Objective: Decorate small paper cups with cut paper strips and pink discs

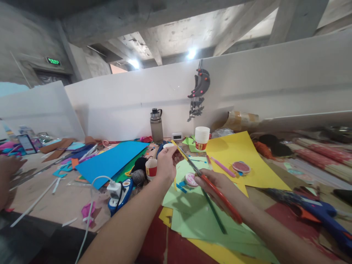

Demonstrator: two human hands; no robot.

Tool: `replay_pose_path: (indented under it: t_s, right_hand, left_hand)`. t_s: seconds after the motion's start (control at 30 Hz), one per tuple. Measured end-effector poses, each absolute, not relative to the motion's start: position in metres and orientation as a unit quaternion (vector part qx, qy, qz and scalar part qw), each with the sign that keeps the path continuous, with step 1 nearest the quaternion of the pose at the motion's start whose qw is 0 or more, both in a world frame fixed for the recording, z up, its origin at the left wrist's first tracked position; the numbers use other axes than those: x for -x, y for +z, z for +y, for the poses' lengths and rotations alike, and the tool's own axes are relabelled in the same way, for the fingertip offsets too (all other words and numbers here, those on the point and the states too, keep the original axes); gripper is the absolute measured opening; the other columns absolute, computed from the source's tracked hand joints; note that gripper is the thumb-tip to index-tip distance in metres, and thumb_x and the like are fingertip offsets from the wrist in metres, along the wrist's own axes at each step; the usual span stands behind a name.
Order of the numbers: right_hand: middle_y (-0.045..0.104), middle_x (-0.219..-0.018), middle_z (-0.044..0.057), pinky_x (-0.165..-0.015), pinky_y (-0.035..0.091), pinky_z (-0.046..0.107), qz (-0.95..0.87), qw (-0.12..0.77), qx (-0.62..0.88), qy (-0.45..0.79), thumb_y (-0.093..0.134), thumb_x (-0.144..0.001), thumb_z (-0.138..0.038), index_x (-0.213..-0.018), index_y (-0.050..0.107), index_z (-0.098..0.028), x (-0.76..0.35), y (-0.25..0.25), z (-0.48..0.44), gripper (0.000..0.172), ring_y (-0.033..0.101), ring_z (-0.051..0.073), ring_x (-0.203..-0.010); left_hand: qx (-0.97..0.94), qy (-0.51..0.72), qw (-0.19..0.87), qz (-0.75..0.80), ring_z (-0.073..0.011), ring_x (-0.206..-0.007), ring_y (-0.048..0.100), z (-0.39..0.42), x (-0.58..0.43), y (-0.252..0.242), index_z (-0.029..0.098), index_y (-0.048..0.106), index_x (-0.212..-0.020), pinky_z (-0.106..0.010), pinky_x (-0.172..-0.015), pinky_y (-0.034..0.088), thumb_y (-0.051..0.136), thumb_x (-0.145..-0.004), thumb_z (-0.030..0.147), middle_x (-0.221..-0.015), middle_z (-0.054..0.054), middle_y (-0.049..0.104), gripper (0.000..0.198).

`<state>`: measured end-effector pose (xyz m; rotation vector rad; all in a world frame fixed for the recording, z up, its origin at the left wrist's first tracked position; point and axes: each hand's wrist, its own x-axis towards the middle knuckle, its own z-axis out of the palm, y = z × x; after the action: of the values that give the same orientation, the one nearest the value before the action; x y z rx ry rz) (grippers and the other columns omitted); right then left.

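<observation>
My left hand (168, 161) is closed, pinching a narrow yellow paper strip (174, 143) that sticks up past the fingers. In my right hand (217, 183) is a pair of scissors with red-orange handles (221, 198). Their metal blades (189, 160) point up and left, close beside the strip and the left fingers; whether they touch the paper I cannot tell. Beneath both hands lie light green paper sheets (192, 216). On them rest a small round pink-and-white piece (191, 179), bits of blue paper (181, 187) and a dark green stick (216, 214).
A blue sheet (112, 161), a power strip (121, 196) and a paper cup (151, 168) are left. Stacked cups (202, 137) and a bottle (156, 126) stand behind. Yellow paper (242, 146) and a blue glue gun (316, 211) lie right. Another person's hand (9, 172) shows far left.
</observation>
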<state>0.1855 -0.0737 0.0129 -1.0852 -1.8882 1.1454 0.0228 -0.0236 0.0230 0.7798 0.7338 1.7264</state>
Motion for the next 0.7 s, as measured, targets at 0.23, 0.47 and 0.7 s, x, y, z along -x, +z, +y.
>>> replay_pose_path:
  t_s: [0.23, 0.47, 0.7]
  right_hand:
    - [0.044, -0.061, -0.003, -0.050, 0.032, 0.022, -0.739, 0.341, 0.401, 0.421, 0.054, -0.081, -0.053, -0.072, 0.056, -0.020, -0.1868, 0.0082, -0.0714, 0.034, 0.039, 0.011, -0.055]
    - [0.034, -0.048, -0.006, -0.039, 0.023, 0.022, -0.708, 0.339, 0.436, 0.440, 0.055, -0.077, -0.061, -0.067, 0.052, -0.021, -0.1832, 0.0151, -0.0786, 0.042, 0.032, 0.009, -0.043]
    - [0.037, -0.049, -0.005, -0.041, 0.026, 0.022, -0.724, 0.333, 0.416, 0.439, 0.054, -0.078, -0.059, -0.067, 0.052, -0.022, -0.1842, 0.0179, -0.0788, 0.039, 0.036, 0.010, -0.044]
  left_hand:
    - [-0.321, 0.721, 0.534, 0.304, -0.0078, -0.052, 0.054, -0.0234, -0.0221, 0.0238, 0.013, 0.059, -0.066, -0.022, -0.055, 0.044, 0.072, -0.063, 0.025, -0.060, 0.001, 0.060, 0.018]
    - [-0.321, 0.719, 0.538, 0.301, -0.0083, -0.052, 0.055, -0.0233, -0.0207, 0.0237, 0.013, 0.059, -0.067, -0.022, -0.055, 0.045, 0.073, -0.063, 0.026, -0.060, 0.000, 0.060, 0.019]
    - [-0.332, 0.723, 0.523, 0.305, -0.0088, -0.051, 0.056, -0.0235, -0.0172, 0.0270, 0.013, 0.060, -0.069, -0.022, -0.054, 0.046, 0.070, -0.064, 0.029, -0.062, -0.002, 0.062, 0.020]
